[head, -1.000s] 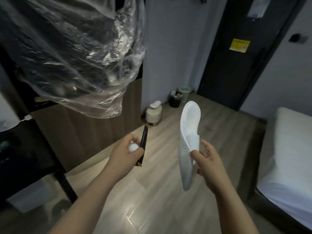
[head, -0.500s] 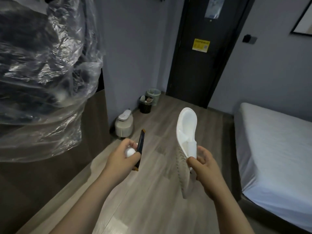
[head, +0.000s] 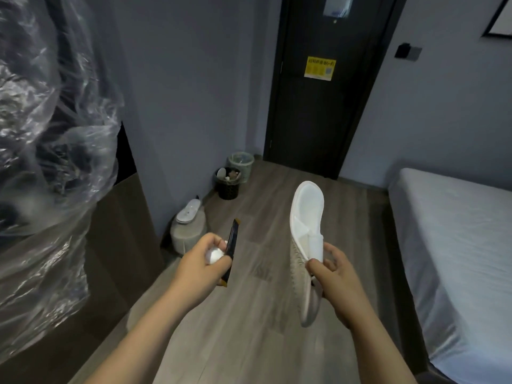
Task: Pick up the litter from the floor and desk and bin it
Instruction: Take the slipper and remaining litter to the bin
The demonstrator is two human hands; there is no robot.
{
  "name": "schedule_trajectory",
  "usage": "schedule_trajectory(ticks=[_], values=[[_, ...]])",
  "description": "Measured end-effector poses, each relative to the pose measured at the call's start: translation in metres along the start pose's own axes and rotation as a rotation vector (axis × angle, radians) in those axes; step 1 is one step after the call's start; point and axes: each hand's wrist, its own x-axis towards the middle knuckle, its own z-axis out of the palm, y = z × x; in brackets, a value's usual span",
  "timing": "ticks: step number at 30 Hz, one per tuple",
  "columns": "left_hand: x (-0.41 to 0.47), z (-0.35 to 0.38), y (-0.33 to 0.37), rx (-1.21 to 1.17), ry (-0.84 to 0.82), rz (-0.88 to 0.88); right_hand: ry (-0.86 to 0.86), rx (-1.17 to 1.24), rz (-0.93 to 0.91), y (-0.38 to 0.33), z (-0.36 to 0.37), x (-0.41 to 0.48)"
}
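Both hands full, bins ahead. Your left hand has its grip closed around a white wad and a flat dark wrapper; the wrapper's long axis runs up and away from your palm, tip tilted toward the bins. Your right hand has its grip pinched on a white slipper at the strap, thumb on the near side and fingers behind. The slipper stands nearly upright, one rounded end up, the other hanging below your hand. It may be a pair held back to back; hard to tell.

The relation that matters: the black bin sits on the floor by the wall, ahead and left of both hands and well apart from them. A pale green bin stands just behind it, touching or nearly so. The black bin already holds scraps. Your left hand is on the bin's side, so it's nearer. The slipper has to travel forward and across to the left.

Judgement: carry step, drop not yet done. Walk up first, since it's too far to reach from here. The slipper is long against the bin mouth, so go in end first. A white appliance sits on the floor between your left hand and the bins; steer round it.
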Motion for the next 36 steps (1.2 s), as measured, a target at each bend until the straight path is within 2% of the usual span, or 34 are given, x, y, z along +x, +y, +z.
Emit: schedule_trajectory(ticks=[9, 19, 29, 36], values=[[0.172, 0.040, 0.046, 0.042, 0.001, 0.032, -0.038, 0.002, -0.016, -0.035, -0.005, 0.182], [0.361, 0.062, 0.034, 0.002, 0.000, 0.022, -0.009, -0.040, 0.022, -0.034, 0.017, 0.370], [0.591, 0.049, 0.036, -0.090, -0.056, 0.034, 0.030, -0.141, 0.017, -0.092, 0.064, 0.571], [0.711, 0.055, 0.034, -0.045, -0.018, -0.011, -0.046, -0.188, -0.015, -0.116, 0.080, 0.687]])
